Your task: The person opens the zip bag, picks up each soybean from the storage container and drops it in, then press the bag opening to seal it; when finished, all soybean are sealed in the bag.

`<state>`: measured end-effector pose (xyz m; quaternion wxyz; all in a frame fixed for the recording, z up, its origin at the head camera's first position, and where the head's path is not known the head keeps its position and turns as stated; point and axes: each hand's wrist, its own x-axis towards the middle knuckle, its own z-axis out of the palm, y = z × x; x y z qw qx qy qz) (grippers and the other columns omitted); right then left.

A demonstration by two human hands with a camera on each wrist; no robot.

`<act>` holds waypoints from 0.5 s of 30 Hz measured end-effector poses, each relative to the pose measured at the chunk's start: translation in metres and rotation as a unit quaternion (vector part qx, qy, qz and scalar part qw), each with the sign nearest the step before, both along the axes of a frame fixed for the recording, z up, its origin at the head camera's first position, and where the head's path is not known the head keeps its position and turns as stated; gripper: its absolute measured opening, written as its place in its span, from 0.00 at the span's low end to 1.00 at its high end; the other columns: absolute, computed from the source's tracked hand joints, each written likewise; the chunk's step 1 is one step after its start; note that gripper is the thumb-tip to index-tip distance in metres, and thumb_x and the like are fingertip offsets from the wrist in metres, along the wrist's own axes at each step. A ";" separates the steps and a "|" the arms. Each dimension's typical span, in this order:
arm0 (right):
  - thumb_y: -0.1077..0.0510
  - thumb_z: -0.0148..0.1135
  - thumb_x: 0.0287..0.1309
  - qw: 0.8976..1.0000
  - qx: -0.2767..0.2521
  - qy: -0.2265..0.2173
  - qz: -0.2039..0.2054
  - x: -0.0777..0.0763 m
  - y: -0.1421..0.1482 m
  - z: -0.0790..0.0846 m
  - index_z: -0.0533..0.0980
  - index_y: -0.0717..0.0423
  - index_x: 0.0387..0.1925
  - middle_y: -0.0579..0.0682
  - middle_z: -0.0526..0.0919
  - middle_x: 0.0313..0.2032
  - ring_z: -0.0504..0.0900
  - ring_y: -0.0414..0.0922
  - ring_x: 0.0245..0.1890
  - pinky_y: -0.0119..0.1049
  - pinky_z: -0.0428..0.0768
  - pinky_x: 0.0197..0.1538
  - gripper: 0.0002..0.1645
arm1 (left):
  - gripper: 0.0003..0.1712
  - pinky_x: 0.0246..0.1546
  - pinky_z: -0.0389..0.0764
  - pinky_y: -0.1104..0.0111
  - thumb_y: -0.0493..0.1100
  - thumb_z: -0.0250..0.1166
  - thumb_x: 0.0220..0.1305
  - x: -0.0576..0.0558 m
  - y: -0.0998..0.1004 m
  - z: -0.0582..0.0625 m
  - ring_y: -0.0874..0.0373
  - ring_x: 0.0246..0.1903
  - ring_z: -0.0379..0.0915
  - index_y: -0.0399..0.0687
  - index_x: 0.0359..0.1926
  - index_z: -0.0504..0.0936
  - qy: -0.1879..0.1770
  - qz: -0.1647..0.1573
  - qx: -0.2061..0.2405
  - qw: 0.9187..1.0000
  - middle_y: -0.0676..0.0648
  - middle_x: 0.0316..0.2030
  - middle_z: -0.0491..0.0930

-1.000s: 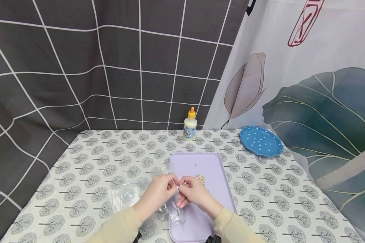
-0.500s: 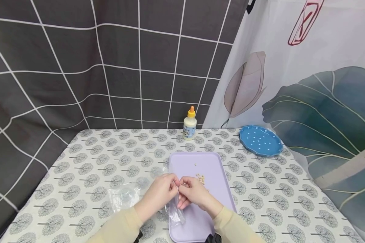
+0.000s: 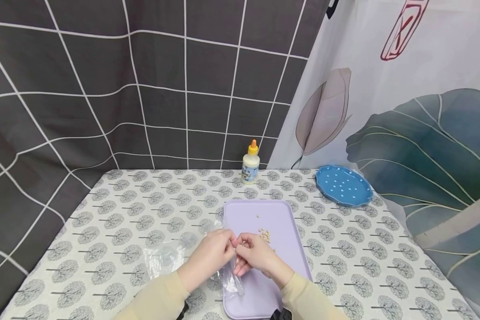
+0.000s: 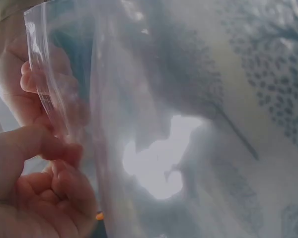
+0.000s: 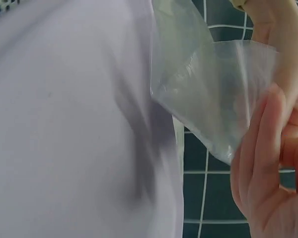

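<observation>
Both hands meet over the left edge of the lilac tray [image 3: 280, 218] in the head view. They pinch the ribbed zip edge of a clear zip-lock bag [image 5: 208, 99] between thumbs and fingers. My left hand [image 3: 211, 249] grips it from the left, and my right hand [image 3: 257, 253] from the right, fingertips almost together. The left wrist view shows the zip strip [image 4: 49, 84] running between the hands, with the bag's film spread to the right. Small beige pellets [image 3: 265, 235] lie on the tray beyond the right hand.
More clear plastic [image 3: 164, 260] lies on the tree-print tablecloth [image 3: 124, 222] left of the tray. A small bottle [image 3: 250, 166] with a yellow and orange cap stands at the back. A blue dotted plate [image 3: 344, 186] sits at the back right. Curtains hang behind the table.
</observation>
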<state>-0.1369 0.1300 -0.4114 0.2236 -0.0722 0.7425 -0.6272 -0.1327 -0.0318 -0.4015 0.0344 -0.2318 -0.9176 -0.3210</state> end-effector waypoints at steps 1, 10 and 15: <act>0.67 0.49 0.61 1.000 0.000 0.001 -0.009 -0.001 0.002 0.001 0.69 0.68 0.32 0.49 0.76 0.15 0.79 0.39 0.13 0.35 0.81 0.22 0.05 | 0.06 0.26 0.72 0.77 0.31 0.62 0.51 0.000 -0.002 -0.001 0.67 0.24 0.65 0.47 0.28 0.77 0.001 0.001 -0.005 1.000 0.54 0.24 0.74; 0.65 0.50 0.61 1.000 0.008 0.010 -0.024 -0.004 0.015 0.009 0.68 0.68 0.32 0.53 0.78 0.19 0.79 0.40 0.14 0.36 0.82 0.22 0.06 | 0.06 0.29 0.75 0.74 0.37 0.59 0.57 0.002 -0.011 0.004 0.66 0.26 0.69 0.48 0.26 0.80 0.010 0.016 -0.035 0.999 0.56 0.25 0.75; 0.65 0.50 0.60 1.000 0.018 0.009 -0.022 -0.003 0.019 0.009 0.68 0.67 0.31 0.54 0.78 0.20 0.79 0.41 0.13 0.37 0.82 0.22 0.06 | 0.13 0.26 0.74 0.73 0.47 0.61 0.60 -0.003 -0.010 0.007 0.66 0.21 0.65 0.47 0.22 0.80 0.050 0.020 -0.082 0.995 0.56 0.20 0.74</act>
